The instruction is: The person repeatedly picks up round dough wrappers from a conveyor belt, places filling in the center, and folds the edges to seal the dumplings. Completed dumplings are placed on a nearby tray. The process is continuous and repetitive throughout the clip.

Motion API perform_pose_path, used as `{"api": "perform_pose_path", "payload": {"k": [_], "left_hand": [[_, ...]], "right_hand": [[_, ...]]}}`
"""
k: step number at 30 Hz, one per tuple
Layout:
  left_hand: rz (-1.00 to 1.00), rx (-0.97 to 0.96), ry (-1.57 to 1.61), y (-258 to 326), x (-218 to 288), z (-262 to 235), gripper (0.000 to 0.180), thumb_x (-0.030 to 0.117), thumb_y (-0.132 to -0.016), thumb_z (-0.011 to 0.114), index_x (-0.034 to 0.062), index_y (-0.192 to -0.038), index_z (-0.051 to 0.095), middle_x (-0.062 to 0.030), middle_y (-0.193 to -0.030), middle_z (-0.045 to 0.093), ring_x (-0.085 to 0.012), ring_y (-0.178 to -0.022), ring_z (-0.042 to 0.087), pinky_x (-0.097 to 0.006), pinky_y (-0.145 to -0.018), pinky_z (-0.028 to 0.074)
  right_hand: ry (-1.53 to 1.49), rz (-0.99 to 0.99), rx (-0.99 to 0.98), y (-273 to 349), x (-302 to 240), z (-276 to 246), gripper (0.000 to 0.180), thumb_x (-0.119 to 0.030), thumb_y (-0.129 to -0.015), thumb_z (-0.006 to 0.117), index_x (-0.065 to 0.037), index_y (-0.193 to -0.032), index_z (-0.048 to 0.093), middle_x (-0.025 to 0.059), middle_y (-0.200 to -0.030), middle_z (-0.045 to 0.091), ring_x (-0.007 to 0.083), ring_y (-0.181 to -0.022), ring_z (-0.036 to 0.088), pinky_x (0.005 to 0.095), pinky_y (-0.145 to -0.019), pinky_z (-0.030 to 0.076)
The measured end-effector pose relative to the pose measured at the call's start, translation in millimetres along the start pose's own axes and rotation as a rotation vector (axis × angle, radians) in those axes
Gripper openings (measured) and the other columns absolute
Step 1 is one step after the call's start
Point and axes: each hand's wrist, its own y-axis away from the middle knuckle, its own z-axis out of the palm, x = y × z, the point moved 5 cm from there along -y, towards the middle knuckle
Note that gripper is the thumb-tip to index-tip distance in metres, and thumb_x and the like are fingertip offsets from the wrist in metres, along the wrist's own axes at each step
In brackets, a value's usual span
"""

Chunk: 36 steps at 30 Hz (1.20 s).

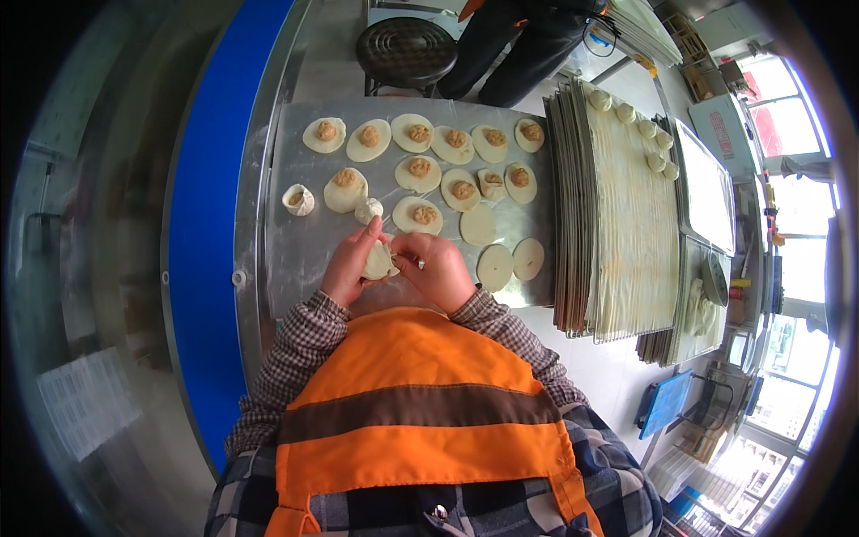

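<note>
Close in front of my apron, a stuffed dough bun (379, 262) is held between both hands. My left hand (349, 267) cups it with the thumb up along its side. The fingers of my right hand (438, 268) pinch the dough edge on its right. Just beyond my left thumb sits a small closed bun (369, 210). Past it lie flat dough rounds topped with minced filling, such as a dough round with filling (417, 215). Right of my hands are bare dough rounds (495, 267). A partly folded bun (298, 200) stands at the left.
All the dough lies on a metal table (304, 242). A tall stack of trays (626, 242) stands against its right side, with several finished buns (624, 113) on top. A blue panel (215, 179) runs along the left. Beyond the table are a black stool (406, 49) and a person's legs (519, 54).
</note>
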Motion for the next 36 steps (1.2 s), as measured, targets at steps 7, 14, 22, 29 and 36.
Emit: {"api": "perform_pose_path", "payload": {"k": [7, 14, 22, 29, 36], "left_hand": [[0.49, 0.087, -0.104, -1, 8, 8, 0.038, 0.041, -0.099, 0.044, 0.0067, -0.091, 0.057, -0.0022, -0.084, 0.062, -0.0112, -0.074, 0.06, -0.026, -0.065, 0.048], [0.134, 0.008, 0.362, -15, -17, -3, 0.03, 0.032, -0.096, 0.051, 0.0054, -0.085, 0.058, -0.0034, -0.079, 0.061, -0.0145, -0.071, 0.06, -0.029, -0.062, 0.048], [-0.019, -0.025, 0.617, -21, -25, 3, 0.029, 0.035, -0.096, 0.05, 0.0079, -0.086, 0.057, -0.0044, -0.078, 0.061, -0.0166, -0.068, 0.06, -0.029, -0.058, 0.048], [0.207, 0.086, 0.396, -1, -5, 13, 0.038, 0.044, -0.097, 0.046, 0.0077, -0.097, 0.058, -0.0023, -0.087, 0.061, -0.0135, -0.076, 0.061, -0.027, -0.062, 0.049], [0.098, -0.118, 0.334, 2, 0, 14, 0.04, 0.045, -0.097, 0.047, 0.0064, -0.095, 0.057, -0.0034, -0.08, 0.06, -0.0121, -0.066, 0.06, -0.026, -0.053, 0.05]], "right_hand": [[-0.264, 0.164, 0.047, 3, 15, 3, 0.01, 0.0, -0.079, 0.064, 0.002, -0.089, 0.06, 0.0099, -0.075, 0.064, 0.0171, -0.061, 0.064, 0.0279, -0.057, 0.05], [0.119, -0.226, 0.062, 4, -11, 1, 0.022, -0.008, -0.075, 0.071, -0.001, -0.094, 0.061, 0.0129, -0.08, 0.063, 0.0285, -0.068, 0.064, 0.0362, -0.059, 0.05], [0.15, -0.162, 0.021, 3, -16, 6, 0.027, -0.007, -0.073, 0.069, -0.002, -0.098, 0.059, 0.0151, -0.088, 0.062, 0.0318, -0.075, 0.063, 0.0379, -0.063, 0.051], [0.125, -0.25, 0.163, 4, -12, -1, 0.018, -0.005, -0.075, 0.066, -0.001, -0.091, 0.061, 0.016, -0.081, 0.062, 0.0342, -0.07, 0.062, 0.0395, -0.061, 0.051], [0.127, -0.282, -0.105, -4, -31, -12, 0.02, -0.006, -0.078, 0.065, -0.004, -0.097, 0.062, 0.0127, -0.079, 0.061, 0.0301, -0.067, 0.062, 0.0377, -0.058, 0.049]]}}
